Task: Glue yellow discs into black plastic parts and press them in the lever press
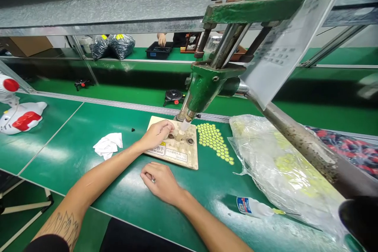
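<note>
My left hand (158,133) rests over the left side of a cream base plate (189,156). Its fingers are pinched together beside the small fixture (180,136) under the press tip; what they hold, if anything, is hidden. Above the plate stands a green hand press (204,86), its pale tip (186,125) pointing down at the fixture. My right hand (163,183) lies on the green table in front of the plate, fingers curled in. A small greyish spot shows by its thumb, too small to name. Several small yellow-green round pieces (213,140) lie spread right of the plate.
A clear plastic bag (283,161) of yellowish pieces lies at right, with a bottle with a thin needle tip (254,207) before it. The press's long lever (298,138) slants across the right. Left are crumpled white tissue (108,145) and a cat-shaped fan (23,117). A co-worker's hand (162,39) is at a black tray (159,52).
</note>
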`<state>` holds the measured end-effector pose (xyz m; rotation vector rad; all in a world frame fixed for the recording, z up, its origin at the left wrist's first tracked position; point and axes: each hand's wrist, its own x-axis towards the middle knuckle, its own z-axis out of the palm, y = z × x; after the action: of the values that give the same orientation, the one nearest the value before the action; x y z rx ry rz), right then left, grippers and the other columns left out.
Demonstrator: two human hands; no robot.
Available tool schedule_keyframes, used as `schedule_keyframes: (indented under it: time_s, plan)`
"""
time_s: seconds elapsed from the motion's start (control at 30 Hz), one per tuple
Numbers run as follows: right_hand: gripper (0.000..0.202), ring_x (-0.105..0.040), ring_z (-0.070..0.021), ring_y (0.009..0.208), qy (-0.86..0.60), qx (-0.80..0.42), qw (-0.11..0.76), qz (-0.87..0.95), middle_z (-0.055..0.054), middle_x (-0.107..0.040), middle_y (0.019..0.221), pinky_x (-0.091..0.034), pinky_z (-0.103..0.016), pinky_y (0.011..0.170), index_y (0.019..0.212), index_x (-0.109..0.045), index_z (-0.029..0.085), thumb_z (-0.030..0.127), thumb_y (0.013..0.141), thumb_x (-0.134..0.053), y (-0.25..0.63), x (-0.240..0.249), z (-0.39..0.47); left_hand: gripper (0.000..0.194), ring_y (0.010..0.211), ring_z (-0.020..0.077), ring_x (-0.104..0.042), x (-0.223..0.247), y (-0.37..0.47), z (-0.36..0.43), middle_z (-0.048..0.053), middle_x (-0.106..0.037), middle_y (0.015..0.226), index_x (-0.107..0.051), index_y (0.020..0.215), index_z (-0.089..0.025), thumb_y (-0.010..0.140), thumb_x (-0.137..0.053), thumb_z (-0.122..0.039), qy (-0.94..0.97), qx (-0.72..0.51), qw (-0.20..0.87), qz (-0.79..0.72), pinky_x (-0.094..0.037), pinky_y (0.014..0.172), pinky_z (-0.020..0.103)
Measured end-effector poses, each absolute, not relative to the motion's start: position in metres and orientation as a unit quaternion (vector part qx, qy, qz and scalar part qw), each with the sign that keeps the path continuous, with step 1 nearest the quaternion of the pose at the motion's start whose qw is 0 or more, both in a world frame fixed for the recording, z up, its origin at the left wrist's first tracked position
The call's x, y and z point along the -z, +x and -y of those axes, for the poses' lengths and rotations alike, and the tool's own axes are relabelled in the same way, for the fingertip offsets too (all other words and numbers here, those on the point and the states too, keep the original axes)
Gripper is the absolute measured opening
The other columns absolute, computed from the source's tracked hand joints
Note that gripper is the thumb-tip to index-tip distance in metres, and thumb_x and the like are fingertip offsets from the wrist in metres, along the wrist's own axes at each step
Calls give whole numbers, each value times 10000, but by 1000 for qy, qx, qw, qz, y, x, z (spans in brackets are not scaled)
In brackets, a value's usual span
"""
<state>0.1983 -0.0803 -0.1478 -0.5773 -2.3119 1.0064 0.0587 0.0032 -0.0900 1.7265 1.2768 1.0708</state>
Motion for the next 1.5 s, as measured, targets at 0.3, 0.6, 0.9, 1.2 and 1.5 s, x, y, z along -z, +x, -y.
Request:
schedule_keyframes:
  time_s: [0.3,0.6,0.9,1.2,1.5]
  plan:
    - [188,-510,-130,669,-205,-370,285,860,34,-588,679,-334,-265,671,810,-601,217,165,990,-608,198,149,80,308,974,204,-684,91,59,-4,79,-744,1033,-681,1055,-162,1061,-470,-387,672,-420,363,-491,-521,919,301]
    - [190,-507,-127,664,-203,-363,301,858,35,-605,685,-328,-268,661,812,-603,218,163,994,-613,197,149,81,272,968,196,-675,90,59,-3,64,-744,1033,-680,1046,-172,1061,-478,-353,674,-413,359,-497,-502,908,285]
    - [198,-506,-127,671,-206,-362,294,860,36,-600,685,-332,-269,672,810,-604,219,170,1002,-605,198,150,81,275,972,200,-670,92,59,-4,67,-741,1036,-679,1043,-169,1058,-472,-351,676,-417,356,-493,-494,901,292]
    - [197,-517,-131,675,-210,-364,282,862,31,-602,690,-337,-271,672,812,-608,220,175,1003,-598,199,149,80,254,999,195,-685,94,59,-4,65,-746,1049,-678,1049,-171,1057,-481,-332,671,-423,366,-486,-513,930,286]
    - [240,-526,-146,678,-208,-361,247,875,22,-572,702,-364,-284,674,829,-602,225,243,1057,-530,200,152,79,230,1038,180,-708,94,61,-6,73,-750,1102,-671,1051,-168,1067,-496,-316,672,-412,365,-496,-536,951,262]
